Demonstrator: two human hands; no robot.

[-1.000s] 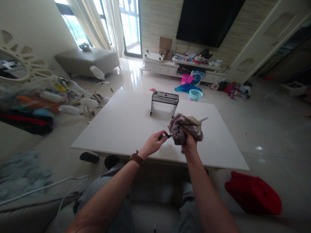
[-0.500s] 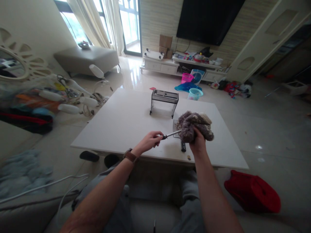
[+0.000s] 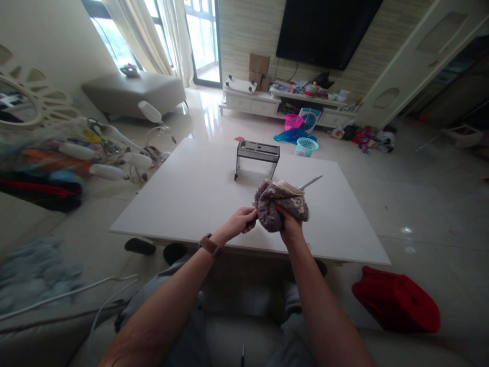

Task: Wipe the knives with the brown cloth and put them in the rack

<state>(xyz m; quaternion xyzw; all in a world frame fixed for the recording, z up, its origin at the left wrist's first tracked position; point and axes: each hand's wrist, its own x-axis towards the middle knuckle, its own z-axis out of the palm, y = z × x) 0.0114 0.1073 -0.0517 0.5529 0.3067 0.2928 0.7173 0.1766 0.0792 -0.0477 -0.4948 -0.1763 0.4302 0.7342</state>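
Head camera, looking down past my forearms: at far left, white lampshades cluster on curved stems, with a pale padded bench behind them by the curtains. Next comes the white table, its near edge just ahead of my knees. A watch with a brown strap circles my left wrist, and my left hand is curled tight around a dark handle, mostly covered by my fingers. A clear-sided box with a dark top stands upright on the table, farther from me than my hands. Right beside my left fist is the bunched brown-and-cream cloth, above the table; my right hand grips it from below. From its upper right a pale rod pokes out at a slant; what lies inside the folds is hidden. Over on the right, a red object sits beyond the table's corner.
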